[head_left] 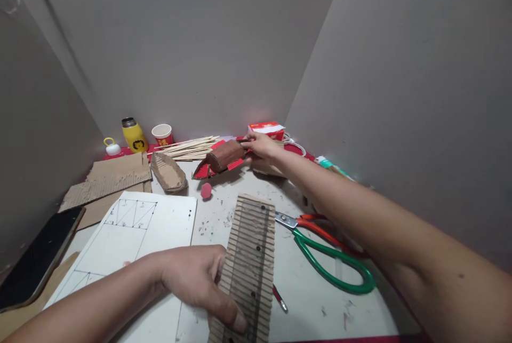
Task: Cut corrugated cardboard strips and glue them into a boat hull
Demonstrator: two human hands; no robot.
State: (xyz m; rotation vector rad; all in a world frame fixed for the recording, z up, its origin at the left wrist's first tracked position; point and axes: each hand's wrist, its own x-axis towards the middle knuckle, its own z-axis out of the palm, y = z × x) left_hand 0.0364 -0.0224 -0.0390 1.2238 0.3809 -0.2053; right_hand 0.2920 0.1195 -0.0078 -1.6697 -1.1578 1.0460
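1. Pinning down the ribbed panel of pale wooden sticks glued side by side [250, 263], the person's left hand [198, 279] has its fingers curled together over the near-left edge, thumb pressed flat on top. Looks like that grip just keeps the panel from sliding on the white tabletop [312, 289].
2. The right hand [260, 145] is stretched way out to the back, fingers closed on the small brown cardboard piece with a red corrugated base [224, 157], which sits near the far wall.
3. The bundle of loose thin wooden sticks [188, 148] lies just behind it, touching or nearly so, can't tell which.
4. The green-and-orange-handled scissors [324, 249] lie just right of the panel, under the reaching arm, probably parked within easy grab.
5. The white sheet with pencilled triangle lines [136, 236] sits left of the panel, partly under the left forearm.
6. The little brown cardboard boat hull [168, 172], the yellow bottle [134, 136] and the red-and-white paper cup [162, 134] are pushed to the back, out of the way.
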